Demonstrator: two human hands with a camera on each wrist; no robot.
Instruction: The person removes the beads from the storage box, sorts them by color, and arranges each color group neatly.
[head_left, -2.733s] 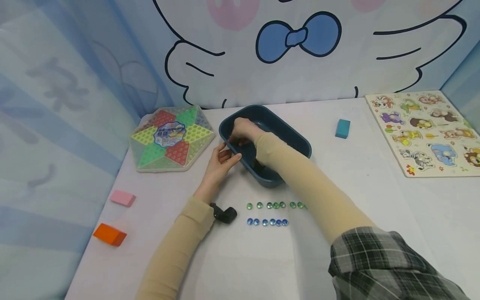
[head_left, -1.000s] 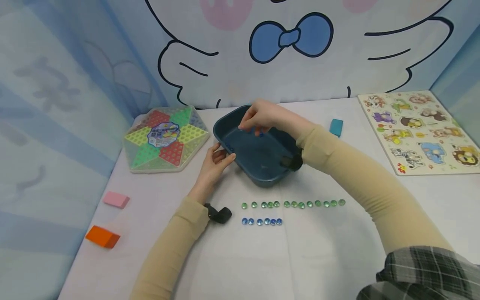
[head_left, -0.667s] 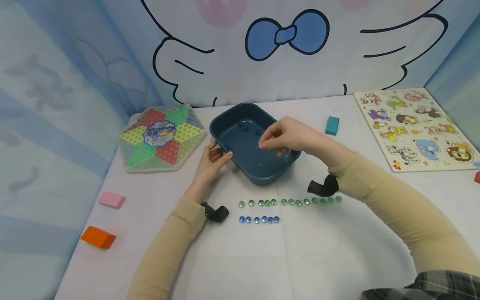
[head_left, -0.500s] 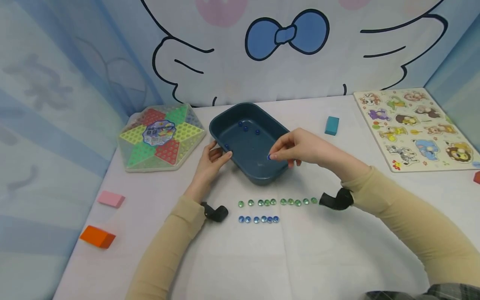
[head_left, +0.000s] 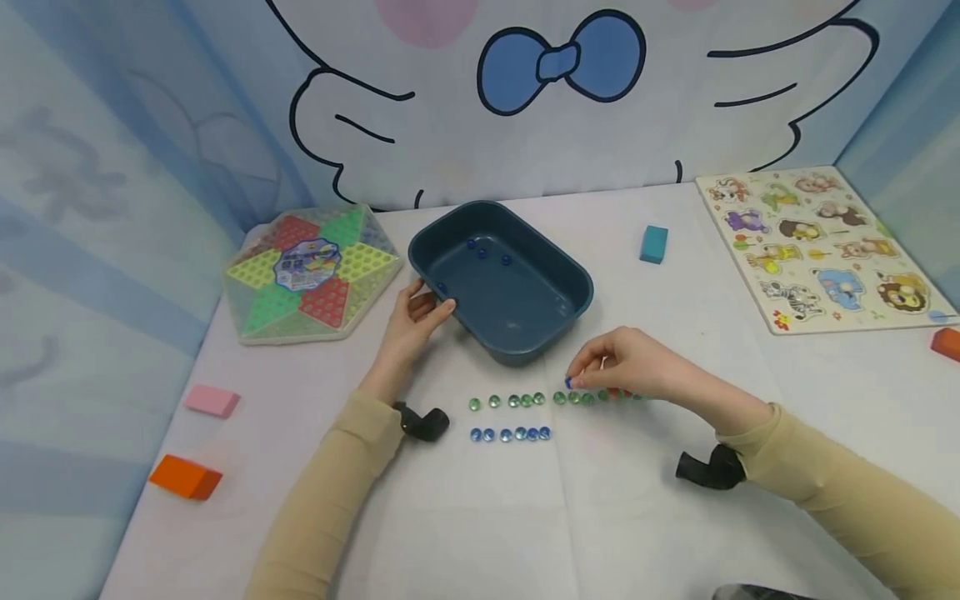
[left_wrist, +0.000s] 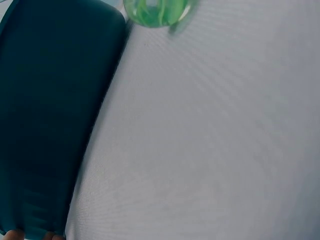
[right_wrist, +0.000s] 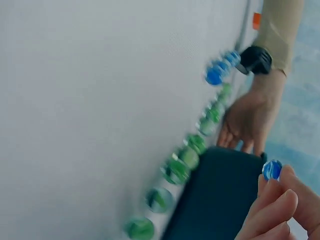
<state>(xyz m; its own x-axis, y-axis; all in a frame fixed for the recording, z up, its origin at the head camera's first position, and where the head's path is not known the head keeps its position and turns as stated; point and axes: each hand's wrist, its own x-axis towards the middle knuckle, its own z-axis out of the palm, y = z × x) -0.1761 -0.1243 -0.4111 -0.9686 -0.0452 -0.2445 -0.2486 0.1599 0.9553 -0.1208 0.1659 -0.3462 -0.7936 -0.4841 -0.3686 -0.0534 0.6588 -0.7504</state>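
Observation:
My right hand [head_left: 626, 362] pinches a blue marble [right_wrist: 272, 170] between thumb and fingertips, just above the right part of a row of green marbles [head_left: 527, 400]. Below that row lies a shorter row of blue marbles [head_left: 521, 434]. My left hand [head_left: 408, 333] holds the near left rim of a dark teal plastic basin [head_left: 517, 321], fingers bent against its outer wall. Several dark blue marbles [head_left: 482, 253] lie inside the basin toward its far left end. In the left wrist view a green marble [left_wrist: 157, 11] sits close to the basin; only fingertips show there.
A hexagonal game box [head_left: 311, 275] stands left of the basin. Pink [head_left: 213, 401] and orange [head_left: 186, 477] blocks lie by the left edge, a teal block [head_left: 654, 244] at back right. An animal puzzle board [head_left: 825, 250] and a red-orange block [head_left: 947, 342] are far right.
My right hand has come out of the basin with a blue marble and moved toward me, now over the green row. My left hand stays at the basin's rim.

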